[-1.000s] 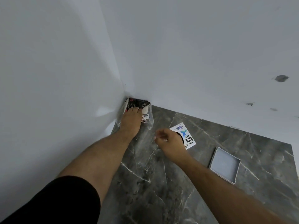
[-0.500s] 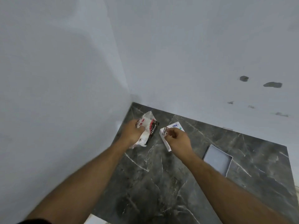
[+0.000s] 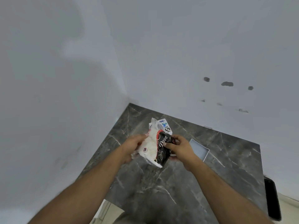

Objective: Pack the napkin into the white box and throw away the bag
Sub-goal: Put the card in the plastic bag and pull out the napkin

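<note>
Both hands hold a plastic napkin bag (image 3: pixel 157 147) above the dark marble table (image 3: pixel 178 191). The bag is clear and white on its left half, black with white lettering on its right half, and white napkins show inside. My left hand (image 3: pixel 131 147) grips the white side. My right hand (image 3: pixel 178 147) grips the black side, thumb on top. The white box (image 3: pixel 199 151), shallow, square and open, lies on the table just right of my right hand, partly hidden by it.
A white card (image 3: pixel 165 126) with a printed code lies on the table behind the bag. White walls meet in a corner at the table's far left. A black flat object (image 3: pixel 272 199) lies at the table's right edge.
My left hand took the bag from the corner and brought it to the table's middle. My right hand let go of the white card and now grips the bag's black side.
</note>
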